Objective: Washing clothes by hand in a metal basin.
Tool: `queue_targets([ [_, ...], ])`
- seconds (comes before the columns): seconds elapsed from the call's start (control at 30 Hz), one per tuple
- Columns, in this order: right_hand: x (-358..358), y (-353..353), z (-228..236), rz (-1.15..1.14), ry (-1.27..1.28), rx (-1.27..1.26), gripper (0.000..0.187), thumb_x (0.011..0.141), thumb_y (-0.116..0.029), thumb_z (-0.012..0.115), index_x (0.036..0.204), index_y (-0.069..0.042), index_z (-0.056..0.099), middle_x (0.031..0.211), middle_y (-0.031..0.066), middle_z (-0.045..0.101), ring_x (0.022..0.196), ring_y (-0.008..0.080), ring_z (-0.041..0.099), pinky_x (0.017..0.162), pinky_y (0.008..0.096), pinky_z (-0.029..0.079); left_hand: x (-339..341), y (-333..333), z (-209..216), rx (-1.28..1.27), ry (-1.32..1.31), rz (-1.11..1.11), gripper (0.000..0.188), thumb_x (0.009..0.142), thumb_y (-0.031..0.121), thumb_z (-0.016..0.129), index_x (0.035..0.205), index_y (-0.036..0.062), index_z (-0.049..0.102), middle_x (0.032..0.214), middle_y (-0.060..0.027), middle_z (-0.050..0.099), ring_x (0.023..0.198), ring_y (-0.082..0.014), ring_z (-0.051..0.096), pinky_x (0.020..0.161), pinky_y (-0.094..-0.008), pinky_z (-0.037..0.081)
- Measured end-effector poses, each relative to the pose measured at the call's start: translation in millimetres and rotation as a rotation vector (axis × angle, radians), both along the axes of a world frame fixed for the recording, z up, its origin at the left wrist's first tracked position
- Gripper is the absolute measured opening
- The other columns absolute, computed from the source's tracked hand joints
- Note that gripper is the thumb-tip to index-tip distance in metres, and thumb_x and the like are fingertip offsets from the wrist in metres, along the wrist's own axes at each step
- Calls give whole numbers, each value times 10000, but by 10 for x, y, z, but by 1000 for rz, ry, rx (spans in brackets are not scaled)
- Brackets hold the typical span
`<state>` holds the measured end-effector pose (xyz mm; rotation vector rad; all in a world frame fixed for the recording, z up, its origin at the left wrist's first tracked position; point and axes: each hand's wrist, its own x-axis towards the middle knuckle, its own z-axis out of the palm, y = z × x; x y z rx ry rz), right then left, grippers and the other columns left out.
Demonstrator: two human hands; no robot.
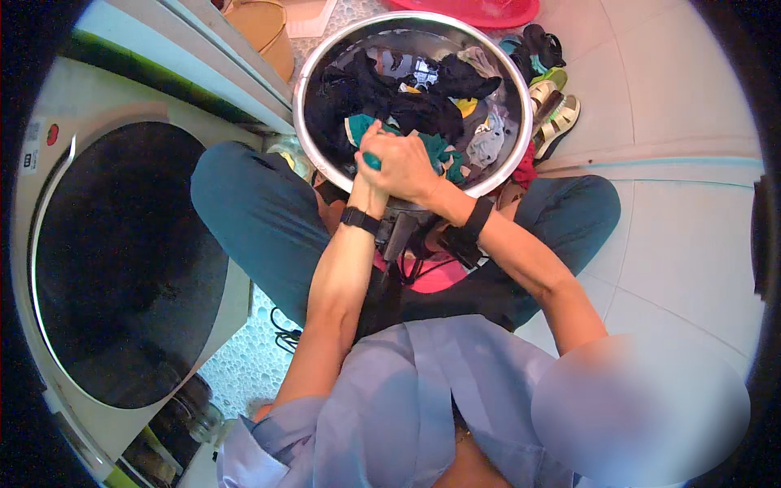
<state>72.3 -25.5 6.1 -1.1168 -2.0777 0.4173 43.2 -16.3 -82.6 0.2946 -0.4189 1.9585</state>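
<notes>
**Green cloth (435, 148) gripped two-handed over a metal basin (306, 134)**

The cloth appears pressed between clasped hands — right hand (404, 167) closed over left hand (368, 180), whose finger hold is hidden — above the basin's near side. Squeezed evenly and low, it should drip inside. Beyond: pebble-patterned floor (354, 11), red tub (488, 11); right, sandals (560, 126); left, pale appliance (89, 98).

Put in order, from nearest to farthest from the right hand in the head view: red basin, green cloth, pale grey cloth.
From the right hand:
1. Green cloth: right at the hand, partly down in the metal basin.
2. Pale grey cloth: to the right, inside the metal basin.
3. Red basin: beyond the metal basin, at the picture's top edge.
</notes>
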Motion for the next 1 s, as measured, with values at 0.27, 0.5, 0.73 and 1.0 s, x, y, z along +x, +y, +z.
queue_targets([
  [0.27,635,649,-288,-341,120,-369,446,760,-440,566,764,-1,648,720,226,612,714,361,615,647,411,479,-306,208,433,-971,801,-777,365,893,393,474,970,52,579,867,-82,639,776,-217,636,714,-357,522],
  [0.5,1363,844,486,-237,959,-731,246,822,-230,611,939,-14,628,859,26,619,774,107,583,683,246,471,-637,190,911,-505,2038,-259,313,733,291,728,846,19,625,697,-9,597,653,-71,539,623,-233,441],
  [0.73,1686,794,827,206,188,-670,477,757,-183,620,1214,-69,544,1122,81,564,1028,153,513,917,273,371,-672,274,1326,-402,1650,25,190,780,115,655,931,34,573,850,1,578,771,-82,528,707,-211,422],
  [1.0,1030,623,778,328,-97,-552,342,693,-271,720,919,-30,631,735,30,599,692,113,536,664,261,437,-514,306,1659,-300,1988,81,264,723,141,731,910,35,577,819,-26,620,739,-63,557,688,-209,450],
])
